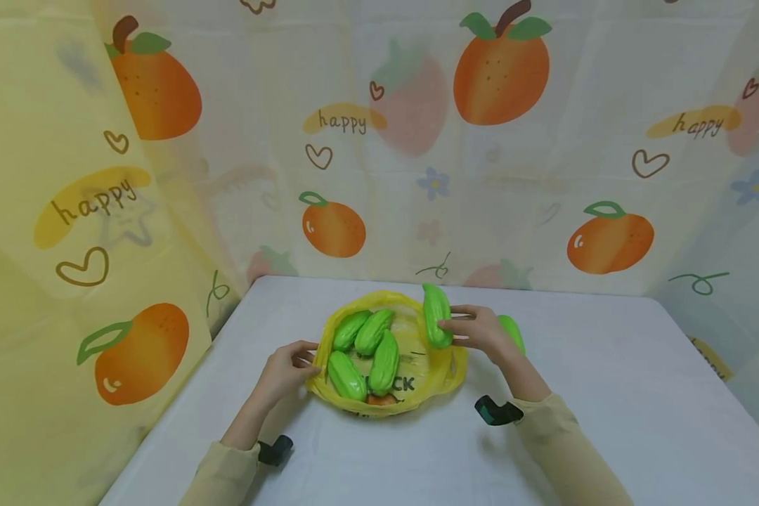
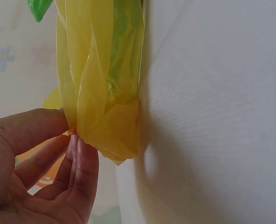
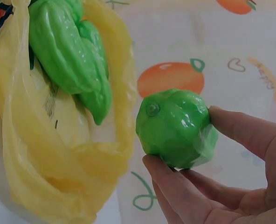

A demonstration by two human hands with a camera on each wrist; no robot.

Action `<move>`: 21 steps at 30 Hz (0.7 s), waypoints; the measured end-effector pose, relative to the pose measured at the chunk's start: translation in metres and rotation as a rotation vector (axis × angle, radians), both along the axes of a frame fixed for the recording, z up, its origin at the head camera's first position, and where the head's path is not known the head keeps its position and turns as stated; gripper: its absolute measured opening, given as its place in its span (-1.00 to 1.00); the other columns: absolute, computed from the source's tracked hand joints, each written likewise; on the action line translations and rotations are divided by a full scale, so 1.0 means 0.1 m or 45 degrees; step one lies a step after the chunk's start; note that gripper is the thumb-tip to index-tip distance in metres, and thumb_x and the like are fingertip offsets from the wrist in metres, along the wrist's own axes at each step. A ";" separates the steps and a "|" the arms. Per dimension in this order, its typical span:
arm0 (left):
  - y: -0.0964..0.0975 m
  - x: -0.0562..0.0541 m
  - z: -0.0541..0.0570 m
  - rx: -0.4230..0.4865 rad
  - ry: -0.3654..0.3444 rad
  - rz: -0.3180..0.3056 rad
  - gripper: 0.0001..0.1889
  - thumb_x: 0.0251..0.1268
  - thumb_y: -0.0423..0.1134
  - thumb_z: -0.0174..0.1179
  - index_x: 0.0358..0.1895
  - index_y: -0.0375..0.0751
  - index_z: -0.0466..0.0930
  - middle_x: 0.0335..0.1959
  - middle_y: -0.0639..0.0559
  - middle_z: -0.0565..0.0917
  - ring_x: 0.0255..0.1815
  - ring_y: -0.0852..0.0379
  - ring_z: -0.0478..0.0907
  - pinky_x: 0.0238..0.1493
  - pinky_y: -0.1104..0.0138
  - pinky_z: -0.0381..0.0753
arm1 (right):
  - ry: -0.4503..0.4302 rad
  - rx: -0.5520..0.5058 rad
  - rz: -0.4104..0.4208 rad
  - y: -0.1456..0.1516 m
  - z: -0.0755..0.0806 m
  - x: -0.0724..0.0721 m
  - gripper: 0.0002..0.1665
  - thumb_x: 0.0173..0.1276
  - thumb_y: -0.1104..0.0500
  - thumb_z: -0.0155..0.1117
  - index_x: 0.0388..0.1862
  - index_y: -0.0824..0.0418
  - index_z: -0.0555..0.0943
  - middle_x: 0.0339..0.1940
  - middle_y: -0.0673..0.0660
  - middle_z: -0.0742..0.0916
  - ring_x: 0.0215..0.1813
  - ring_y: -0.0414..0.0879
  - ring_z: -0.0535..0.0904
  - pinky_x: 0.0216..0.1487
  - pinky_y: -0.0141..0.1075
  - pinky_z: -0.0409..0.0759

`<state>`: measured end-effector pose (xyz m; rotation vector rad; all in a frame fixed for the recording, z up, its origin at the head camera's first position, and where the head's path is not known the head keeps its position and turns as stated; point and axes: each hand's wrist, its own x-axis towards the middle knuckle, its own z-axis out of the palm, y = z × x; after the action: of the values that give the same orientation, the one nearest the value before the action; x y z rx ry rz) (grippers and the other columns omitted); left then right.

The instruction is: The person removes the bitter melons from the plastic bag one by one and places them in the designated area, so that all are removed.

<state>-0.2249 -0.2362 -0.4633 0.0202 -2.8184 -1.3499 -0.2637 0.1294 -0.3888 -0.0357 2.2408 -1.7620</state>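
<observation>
A yellow plastic bag (image 1: 450,365) lies spread open on the table, with several glossy green bitter melons (image 1: 348,376) inside, mostly toward its left. At the bag's left edge, my left hand (image 1: 284,371) pinches the rim between thumb and fingers; the left wrist view shows the thin film (image 2: 93,88) between them. My right hand (image 1: 481,329) grips another bitter melon (image 1: 436,316) over the bag's right edge, tip upward. In the right wrist view its knobbed end (image 3: 173,128) faces the camera, with thumb and fingers on its sides.
One more bitter melon (image 1: 511,332) lies on the white table (image 1: 607,393) right of the bag, partly hidden behind my right hand and wrist. A fruit-printed curtain (image 1: 512,176) stands behind the table and along its left side.
</observation>
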 end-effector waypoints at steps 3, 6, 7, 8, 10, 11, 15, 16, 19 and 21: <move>0.00 0.00 -0.01 0.000 -0.004 0.009 -0.57 0.05 -0.34 0.36 0.07 -0.16 0.59 -0.25 -0.03 0.65 -0.27 0.12 0.58 -0.29 0.32 0.57 | 0.002 0.016 0.006 0.06 0.02 0.00 -0.21 0.27 0.11 0.30 0.36 0.44 0.24 0.26 0.46 0.47 0.16 0.17 0.55 0.06 -0.11 0.59; -0.01 0.00 -0.02 0.003 -0.003 0.007 -0.57 0.05 -0.34 0.36 0.06 -0.16 0.59 -0.25 -0.04 0.65 -0.27 0.12 0.58 -0.29 0.32 0.58 | 0.005 0.047 -0.003 0.12 0.03 0.00 -0.18 0.25 0.07 0.32 0.37 0.40 0.25 0.26 0.44 0.47 0.15 0.14 0.56 0.04 -0.15 0.60; -0.01 0.00 -0.03 0.006 -0.005 0.007 -0.57 0.05 -0.34 0.36 0.06 -0.16 0.60 -0.25 -0.04 0.64 -0.27 0.12 0.59 -0.29 0.31 0.58 | 0.007 0.064 -0.006 0.14 0.03 0.00 -0.16 0.24 0.05 0.33 0.38 0.39 0.25 0.26 0.43 0.48 0.14 0.13 0.57 0.04 -0.16 0.60; -0.01 0.00 -0.03 0.009 -0.005 0.004 -0.57 0.05 -0.34 0.36 0.07 -0.15 0.59 -0.25 -0.04 0.64 -0.27 0.12 0.59 -0.29 0.31 0.58 | 0.007 0.073 -0.013 0.16 0.03 0.00 -0.16 0.23 0.03 0.34 0.38 0.38 0.25 0.26 0.42 0.49 0.14 0.12 0.58 0.04 -0.15 0.60; -0.01 0.00 -0.03 0.013 -0.008 -0.001 -0.57 0.05 -0.34 0.36 0.07 -0.14 0.59 -0.24 -0.03 0.64 -0.26 0.12 0.59 -0.28 0.31 0.59 | 0.011 0.093 -0.018 0.21 0.03 0.00 -0.14 0.23 0.01 0.35 0.38 0.37 0.25 0.26 0.41 0.49 0.14 0.11 0.58 0.06 -0.14 0.59; -0.01 -0.01 -0.03 0.017 -0.013 0.003 -0.57 0.05 -0.33 0.36 0.08 -0.12 0.59 -0.24 -0.02 0.63 -0.26 0.13 0.59 -0.28 0.31 0.59 | 0.012 0.101 -0.019 0.23 0.03 0.00 -0.13 0.22 0.00 0.35 0.39 0.36 0.25 0.26 0.40 0.49 0.14 0.11 0.58 0.07 -0.14 0.58; -0.01 -0.02 -0.04 0.013 -0.004 -0.005 -0.56 0.06 -0.33 0.36 0.09 -0.13 0.59 -0.23 -0.01 0.63 -0.25 0.14 0.59 -0.26 0.30 0.59 | 0.016 0.096 -0.019 0.29 0.04 -0.01 -0.11 0.23 0.00 0.34 0.40 0.38 0.22 0.28 0.42 0.47 0.18 0.14 0.55 0.09 -0.11 0.56; -0.01 -0.02 -0.04 0.011 -0.002 -0.005 -0.56 0.06 -0.33 0.36 0.09 -0.13 0.59 -0.24 -0.01 0.63 -0.25 0.15 0.60 -0.26 0.30 0.59 | 0.018 0.093 -0.016 0.31 0.04 -0.01 -0.11 0.23 0.01 0.34 0.40 0.39 0.21 0.28 0.43 0.46 0.18 0.14 0.54 0.09 -0.12 0.57; -0.01 -0.02 -0.04 0.007 0.001 -0.003 -0.56 0.05 -0.34 0.36 0.08 -0.13 0.59 -0.24 -0.01 0.63 -0.26 0.15 0.59 -0.26 0.30 0.59 | 0.021 0.101 -0.021 0.35 0.05 -0.01 -0.12 0.24 0.01 0.33 0.40 0.40 0.21 0.28 0.43 0.46 0.19 0.16 0.53 0.07 -0.14 0.58; -0.01 -0.02 -0.04 0.005 0.001 -0.002 -0.55 0.04 -0.34 0.36 0.08 -0.13 0.59 -0.25 0.00 0.63 -0.26 0.15 0.59 -0.26 0.30 0.59 | 0.017 0.110 -0.025 0.37 0.05 -0.01 -0.10 0.25 0.01 0.32 0.41 0.41 0.19 0.29 0.44 0.44 0.21 0.17 0.52 0.08 -0.13 0.58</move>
<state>-0.2269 -0.2373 -0.4668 0.0174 -2.8158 -1.3553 -0.2645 0.1666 -0.3837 -0.0077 2.3320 -1.6772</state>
